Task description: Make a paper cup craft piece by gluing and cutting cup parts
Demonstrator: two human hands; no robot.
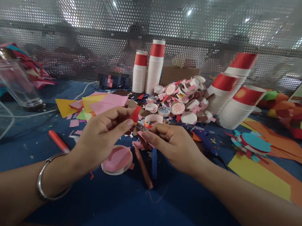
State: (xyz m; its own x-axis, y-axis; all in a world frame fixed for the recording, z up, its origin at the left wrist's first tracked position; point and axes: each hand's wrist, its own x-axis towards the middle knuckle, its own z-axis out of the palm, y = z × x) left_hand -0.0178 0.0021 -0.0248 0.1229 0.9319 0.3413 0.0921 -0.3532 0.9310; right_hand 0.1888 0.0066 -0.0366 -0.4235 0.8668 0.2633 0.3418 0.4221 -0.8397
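Observation:
My left hand [104, 132] pinches a small red paper strip [136, 114] between thumb and fingertips. Close beside it, my right hand [174, 143] is closed on a small metallic tool [140, 127] whose tip points at the strip; the fingers hide most of it, so its kind is unclear. Below the hands lies a shallow white paper disc with a pink face [117, 159]. A brown marker [144, 167] and a blue marker [154, 163] lie to its right, and a red marker [59, 141] is left of my left hand.
Stacked paper cups [154, 67] and leaning cup stacks [239, 108] flank a heap of cut cup bottoms [178, 102]. Coloured paper sheets [106, 104] lie left. A glass bottle [16, 78] and white cable [9, 121] are farther left. A blue glue gun [206, 141] lies right.

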